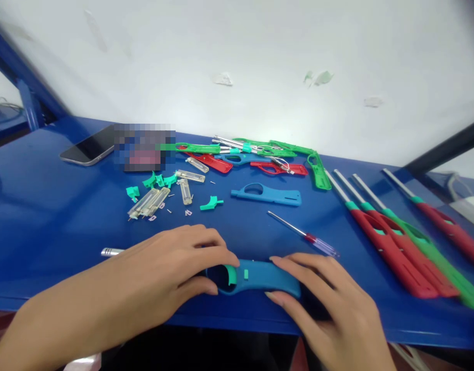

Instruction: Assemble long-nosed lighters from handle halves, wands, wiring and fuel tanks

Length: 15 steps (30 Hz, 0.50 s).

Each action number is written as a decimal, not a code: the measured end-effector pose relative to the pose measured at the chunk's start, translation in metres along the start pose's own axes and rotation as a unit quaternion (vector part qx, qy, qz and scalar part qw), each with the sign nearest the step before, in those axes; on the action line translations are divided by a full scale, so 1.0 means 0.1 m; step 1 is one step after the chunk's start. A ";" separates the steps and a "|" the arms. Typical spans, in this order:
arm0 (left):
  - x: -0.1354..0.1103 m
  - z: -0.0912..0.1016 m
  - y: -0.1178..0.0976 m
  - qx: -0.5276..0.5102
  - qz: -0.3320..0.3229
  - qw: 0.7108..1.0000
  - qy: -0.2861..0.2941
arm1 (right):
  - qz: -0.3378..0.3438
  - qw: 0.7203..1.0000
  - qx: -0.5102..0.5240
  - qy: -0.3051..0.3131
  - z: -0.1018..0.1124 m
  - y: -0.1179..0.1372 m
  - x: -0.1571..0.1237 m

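Both my hands grip a blue long-nose lighter (256,276) lying near the front edge of the blue table (47,206). My left hand (155,283) wraps round its front part, with the metal nozzle tip (111,252) sticking out to the left. My right hand (329,304) pinches the rear of the handle. A teal trigger (232,274) shows in the handle opening.
A small screwdriver (304,235) lies just beyond my right hand. Finished red and green lighters (399,247) lie in a row at right. Loose lighter shells (266,195), teal triggers (211,203) and clear fuel tanks (150,202) are scattered mid-table. A phone (90,147) lies far left.
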State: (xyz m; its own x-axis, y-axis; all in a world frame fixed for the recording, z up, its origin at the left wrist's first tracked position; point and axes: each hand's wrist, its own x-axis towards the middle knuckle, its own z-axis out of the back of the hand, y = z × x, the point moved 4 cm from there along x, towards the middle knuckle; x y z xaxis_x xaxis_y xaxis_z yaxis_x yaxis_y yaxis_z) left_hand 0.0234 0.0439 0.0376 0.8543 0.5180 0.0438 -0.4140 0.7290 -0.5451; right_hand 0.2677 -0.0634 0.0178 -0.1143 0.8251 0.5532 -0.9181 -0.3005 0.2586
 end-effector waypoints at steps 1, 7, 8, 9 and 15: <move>0.00 0.00 0.00 0.001 -0.001 1.000 -0.004 | 0.000 1.000 0.002 -0.002 0.00 0.00 0.00; 0.02 0.00 0.00 0.002 -0.004 1.000 -0.021 | 0.002 1.000 0.008 -0.001 0.00 0.00 0.00; 0.03 0.00 -0.01 0.001 -0.003 1.000 -0.022 | 0.002 1.000 0.009 0.001 0.00 0.00 -0.01; 0.04 0.00 -0.01 0.001 0.000 1.000 -0.021 | 0.003 1.000 0.009 0.004 0.00 0.00 -0.01; 0.03 -0.07 -0.02 0.007 -0.008 0.998 -0.067 | 0.004 1.000 0.008 0.019 -0.01 0.00 0.00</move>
State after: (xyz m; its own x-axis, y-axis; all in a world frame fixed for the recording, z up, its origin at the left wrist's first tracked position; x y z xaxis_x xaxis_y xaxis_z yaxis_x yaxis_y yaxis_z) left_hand 0.0285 0.0411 0.0330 0.8117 0.5602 0.1653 -0.4050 0.7438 -0.5318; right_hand 0.2674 -0.0623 0.0169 -0.1365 0.8396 0.5257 -0.9105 -0.3154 0.2673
